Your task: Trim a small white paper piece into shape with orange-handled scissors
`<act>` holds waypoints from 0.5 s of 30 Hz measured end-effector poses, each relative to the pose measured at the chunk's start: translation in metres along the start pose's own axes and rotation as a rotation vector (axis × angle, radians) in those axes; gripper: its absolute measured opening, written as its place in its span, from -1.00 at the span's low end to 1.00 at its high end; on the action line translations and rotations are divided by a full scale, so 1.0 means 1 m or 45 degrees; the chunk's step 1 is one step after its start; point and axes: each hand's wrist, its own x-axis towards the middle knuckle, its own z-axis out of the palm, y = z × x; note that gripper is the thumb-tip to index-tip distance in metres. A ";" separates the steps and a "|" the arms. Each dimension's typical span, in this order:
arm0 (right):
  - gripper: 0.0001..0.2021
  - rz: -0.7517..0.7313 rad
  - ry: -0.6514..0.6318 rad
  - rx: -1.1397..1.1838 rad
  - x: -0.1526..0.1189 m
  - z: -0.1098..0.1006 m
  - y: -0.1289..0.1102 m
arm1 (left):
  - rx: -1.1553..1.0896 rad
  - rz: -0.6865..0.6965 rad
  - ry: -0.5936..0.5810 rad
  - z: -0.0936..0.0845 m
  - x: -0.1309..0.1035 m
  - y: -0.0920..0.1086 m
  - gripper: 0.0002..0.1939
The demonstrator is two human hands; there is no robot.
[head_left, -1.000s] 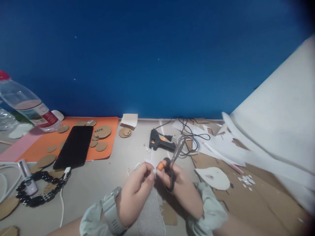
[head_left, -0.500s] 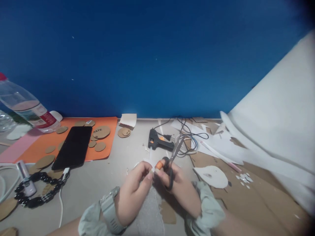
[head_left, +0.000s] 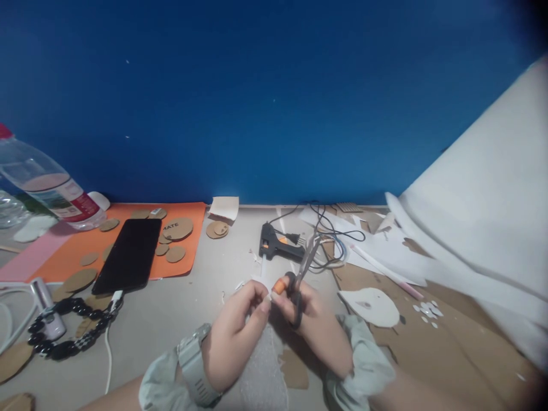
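Both hands meet over the middle of the table, fingertips close together. My right hand [head_left: 314, 319] is closed around a pair of scissors [head_left: 306, 265], whose blades point up and away. An orange piece [head_left: 279, 286] shows at its fingers. My left hand [head_left: 237, 319], with a watch on the wrist, is pinched; what lies between thumb and finger is too small to make out. Just beyond the hands rests a black glue gun [head_left: 278, 244], a pale glue stick poking out toward me. Below them lies a translucent bubbly sheet [head_left: 264, 371].
On the left are a phone [head_left: 128, 257], an orange sheet [head_left: 188, 262] with cardboard discs, a bottle [head_left: 55, 191] and a black bead bracelet [head_left: 64, 348]. Cardboard [head_left: 454, 359], a white cutout [head_left: 372, 307] and small white bits [head_left: 428, 310] lie right. A blue wall [head_left: 274, 103] rises behind.
The view has shifted very slightly. Both hands stay together in nearly the same pose, with the scissors still in the right hand.
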 end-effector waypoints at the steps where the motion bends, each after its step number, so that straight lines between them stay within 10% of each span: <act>1: -0.77 -0.004 -0.002 0.003 0.000 0.000 0.000 | -0.003 0.000 0.001 0.000 0.000 0.000 -0.81; 10: -0.72 -0.014 0.020 -0.037 -0.001 0.002 -0.005 | -0.011 -0.019 0.051 0.000 0.000 -0.001 -0.80; 15: -0.60 -0.090 -0.286 -0.147 -0.003 -0.001 -0.009 | -0.178 0.035 0.221 0.001 -0.005 -0.001 -0.79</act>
